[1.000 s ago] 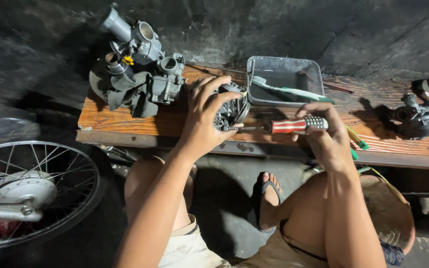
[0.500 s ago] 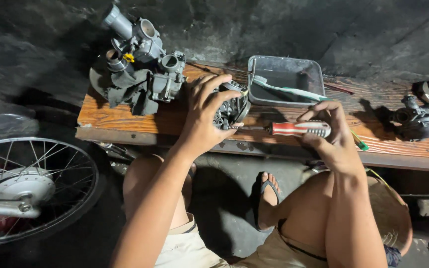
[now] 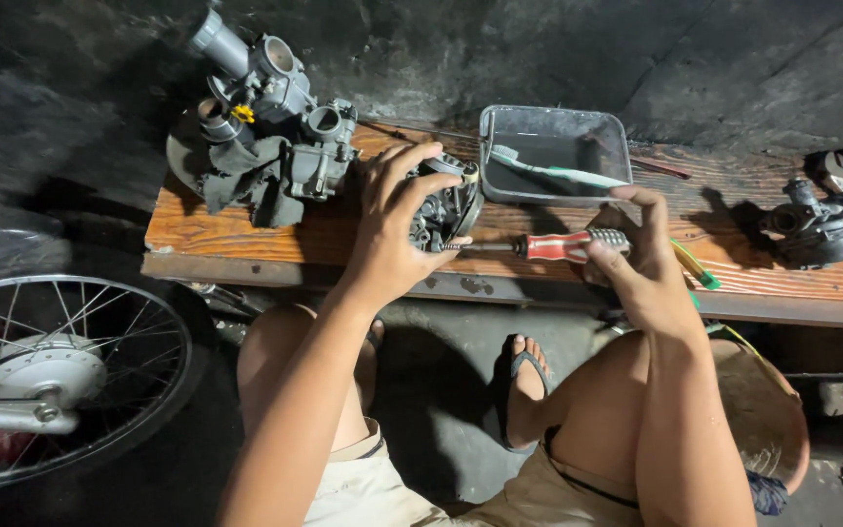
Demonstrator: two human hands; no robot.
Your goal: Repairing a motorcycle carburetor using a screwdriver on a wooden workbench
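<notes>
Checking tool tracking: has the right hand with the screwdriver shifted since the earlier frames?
Barely. The right hand has edged slightly left along the screwdriver, judged against the metal tray; it stays below the tray's right corner.

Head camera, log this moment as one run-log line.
left hand: grips carburetor on wooden bench | right hand: holds red-handled screwdriver, tip at carburetor | behind: grey tray with toothbrush

The right hand (image 3: 641, 259) has slid back along the screwdriver (image 3: 548, 246), fingertips now pinching its handle end.
</notes>
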